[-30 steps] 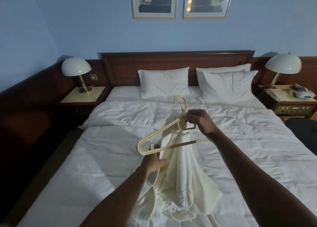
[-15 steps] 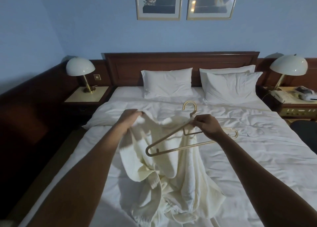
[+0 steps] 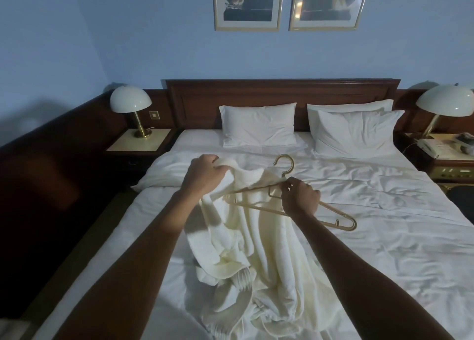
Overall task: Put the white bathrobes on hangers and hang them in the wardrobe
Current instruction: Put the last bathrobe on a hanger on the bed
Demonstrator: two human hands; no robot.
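Observation:
A cream-white bathrobe [image 3: 259,247] hangs bunched above the bed [image 3: 384,237], its lower folds piled on the sheet near me. My left hand [image 3: 204,174] grips the robe's upper edge and lifts it at the left. My right hand [image 3: 300,198] holds a gold-coloured hanger [image 3: 331,217] by its neck, just below the hook. The hanger's left arm lies against or under the robe's cloth, its right arm sticks out free over the sheet. No wardrobe is in view.
Two white pillows [image 3: 259,125] lean on the dark wooden headboard [image 3: 282,93]. Bedside tables with domed lamps [image 3: 130,103] stand either side; the right one carries a telephone [image 3: 433,147]. A dark object [image 3: 461,201] sits at the bed's right edge.
My left hand let go of the robe low down, rose to the left and took its upper edge. The hanger swung so its right arm now points right and down.

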